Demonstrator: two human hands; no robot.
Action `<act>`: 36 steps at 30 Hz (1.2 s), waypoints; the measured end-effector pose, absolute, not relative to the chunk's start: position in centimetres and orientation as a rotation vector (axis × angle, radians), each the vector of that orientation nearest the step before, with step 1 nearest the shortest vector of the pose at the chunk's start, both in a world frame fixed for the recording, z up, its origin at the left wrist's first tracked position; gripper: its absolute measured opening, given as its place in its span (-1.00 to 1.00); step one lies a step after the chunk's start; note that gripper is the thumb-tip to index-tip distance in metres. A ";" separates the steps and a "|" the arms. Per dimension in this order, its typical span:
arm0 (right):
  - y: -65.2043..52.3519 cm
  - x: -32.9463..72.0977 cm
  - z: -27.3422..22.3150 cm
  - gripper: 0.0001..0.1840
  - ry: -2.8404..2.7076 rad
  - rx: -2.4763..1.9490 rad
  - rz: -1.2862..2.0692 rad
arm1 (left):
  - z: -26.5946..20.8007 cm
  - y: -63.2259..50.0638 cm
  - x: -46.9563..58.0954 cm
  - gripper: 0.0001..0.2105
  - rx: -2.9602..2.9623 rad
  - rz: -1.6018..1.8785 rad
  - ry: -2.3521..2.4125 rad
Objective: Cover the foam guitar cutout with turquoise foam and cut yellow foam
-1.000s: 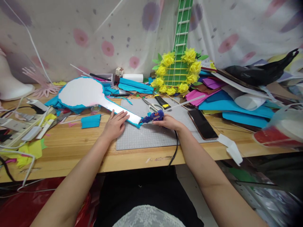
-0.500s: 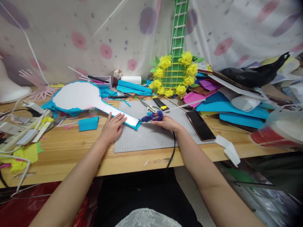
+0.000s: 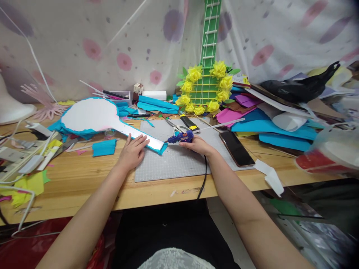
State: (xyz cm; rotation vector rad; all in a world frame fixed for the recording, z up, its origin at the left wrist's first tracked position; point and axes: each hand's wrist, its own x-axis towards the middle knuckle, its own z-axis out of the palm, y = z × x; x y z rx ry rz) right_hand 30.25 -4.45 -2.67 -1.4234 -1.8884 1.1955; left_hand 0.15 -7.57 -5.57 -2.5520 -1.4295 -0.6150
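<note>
A white guitar-shaped board (image 3: 91, 115) with blue crepe paper round its edges lies on the table, its neck pointing right over the grey cutting mat (image 3: 157, 168). My left hand (image 3: 134, 149) rests flat on the lower edge of that neck, fingers outstretched. My right hand (image 3: 198, 145) is wrapped round a blue hot glue gun (image 3: 181, 137) with a clear glue stick out of its back. The gun's nozzle is at the tip of the neck; whether it touches the paper I cannot tell. Scissors (image 3: 176, 128) lie just behind the gun.
A green paper guitar (image 3: 209, 48) with yellow flowers stands at the back. A phone (image 3: 237, 148) lies right of my right hand. Coloured paper (image 3: 283, 142) is heaped at the right. Power strips and cables (image 3: 14, 157) crowd the left. The gun's black cord (image 3: 203, 183) hangs over the front edge.
The whole view has shifted very slightly. Both hands, the glue gun and the board stay in nearly the same places.
</note>
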 end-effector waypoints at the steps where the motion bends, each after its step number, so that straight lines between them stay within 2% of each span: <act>1: -4.5 30.3 -2.7 -0.54 -1.894 -1.428 1.181 | -5.6 -7.6 0.2 -0.57 -2.553 -0.616 -1.433; 10: -3.6 31.7 -2.9 -0.61 -1.663 -1.421 1.057 | -5.5 -7.6 -0.1 -0.56 -2.554 -0.664 -1.432; 14: -2.2 33.5 -2.9 -0.58 -1.312 -1.453 0.793 | -5.6 -7.6 -0.4 -0.58 -2.508 -0.677 -1.455; 17: -1.1 35.3 -3.5 -0.54 -1.179 -1.652 0.548 | -5.6 -7.5 -0.8 -0.60 -2.463 -0.708 -1.499; 20: -0.2 36.6 -4.3 -0.52 -1.240 -1.901 0.354 | -5.8 -7.4 -1.3 -0.61 -2.424 -0.749 -1.557; 23: 0.1 37.0 -4.9 -0.48 -1.332 -2.046 0.315 | -5.9 -7.3 -1.5 -0.61 -2.402 -0.765 -1.601; 27: -0.1 36.9 -4.9 -0.47 -1.414 -2.094 0.337 | -5.7 -7.3 -1.4 -0.60 -2.376 -0.741 -1.648; 32: -1.5 37.2 -4.0 -0.30 -1.398 -2.105 0.142 | -5.5 -7.5 -1.2 -0.58 -2.345 -0.730 -1.710; 34: -2.4 37.5 -3.2 -0.35 -1.423 -2.157 0.067 | -5.5 -7.5 -1.2 -0.55 -2.335 -0.736 -1.715; 36: -3.3 37.6 -2.3 -0.47 -1.509 -2.240 0.156 | -5.6 -7.5 -1.1 -0.52 -2.328 -0.738 -1.711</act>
